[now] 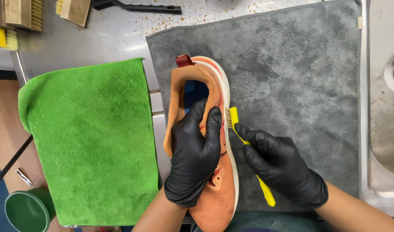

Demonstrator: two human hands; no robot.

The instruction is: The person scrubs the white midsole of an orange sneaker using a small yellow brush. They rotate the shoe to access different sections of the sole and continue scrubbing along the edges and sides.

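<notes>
- Head view: lay on its side on grey towel (pixel 291 86), orange shoe (pixel 214 172).
- Left hand (pixel 194 157) wrapped shut over upper, fingers hooked into opening.
- Right hand (pixel 283 167) closed on yellow brush (pixel 248 146), bristles touching sole edge beside left fingertips.
- Best done with short strokes, firm grip.

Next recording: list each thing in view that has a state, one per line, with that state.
left hand: gloved in black, gripping the shoe's upper
right hand: gloved in black, holding the yellow brush
orange shoe: lying on its side on the grey towel, no laces visible
yellow brush: bristles against the shoe's sole edge
grey towel: spread flat
green towel: spread flat, one corner folded
metal counter: speckled with brown crumbs
</notes>
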